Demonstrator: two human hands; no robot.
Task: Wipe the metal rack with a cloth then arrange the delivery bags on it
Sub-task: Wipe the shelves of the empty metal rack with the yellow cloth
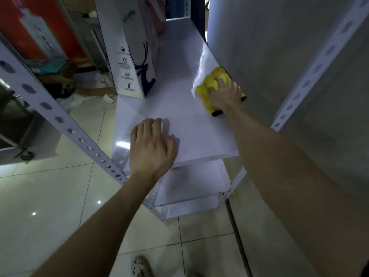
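A white metal rack shelf (183,108) runs away from me, with lower shelves visible beneath its near edge. My right hand (224,94) presses a yellow cloth with dark trim (207,84) onto the shelf's right side, close to the wall. My left hand (150,145) rests flat with straight fingers on the shelf's near left corner. A white paper delivery bag with a dark blue deer print (131,50) stands upright on the shelf's left edge. Behind it stands a pinkish bag (153,23), partly hidden.
Perforated white rack posts rise at left (60,118) and right (311,70). A grey wall (279,47) borders the shelf's right side. Boxes and clutter (40,43) lie beyond the rack at left, over a glossy tiled floor (50,196). A shoe (141,266) shows below.
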